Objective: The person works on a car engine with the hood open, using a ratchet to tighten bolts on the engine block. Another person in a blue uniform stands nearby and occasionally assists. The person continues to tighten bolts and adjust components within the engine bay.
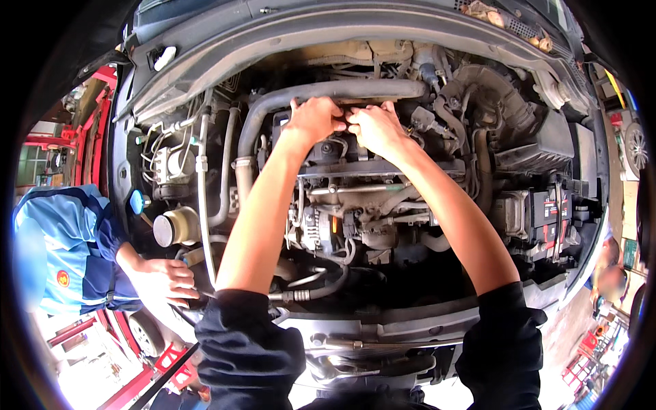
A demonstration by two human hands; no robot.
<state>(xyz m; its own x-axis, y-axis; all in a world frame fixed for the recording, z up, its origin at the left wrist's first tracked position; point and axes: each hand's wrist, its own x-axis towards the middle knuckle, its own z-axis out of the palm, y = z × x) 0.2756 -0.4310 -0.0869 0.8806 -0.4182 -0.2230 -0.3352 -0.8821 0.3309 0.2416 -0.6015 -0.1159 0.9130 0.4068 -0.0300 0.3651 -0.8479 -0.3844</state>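
Note:
Both my arms reach over an open engine bay to the back of the engine (348,181). My left hand (313,123) is closed, its fingers curled just below a thick grey hose (328,89). Close beside it is my right hand (377,128), also closed, with its fingertips almost meeting those of the left. Whatever the fingers grip at the rear of the engine top is hidden behind the hands. A dark coil-like part (328,150) sits between my wrists, in front of the hands.
A co-worker's hand (162,279) rests on the car's front left edge, beside a reservoir (181,225) and a blue cap (138,201). To the right are a black air filter box (536,149) and a battery (549,215). A red lift post (96,137) stands beyond the left side.

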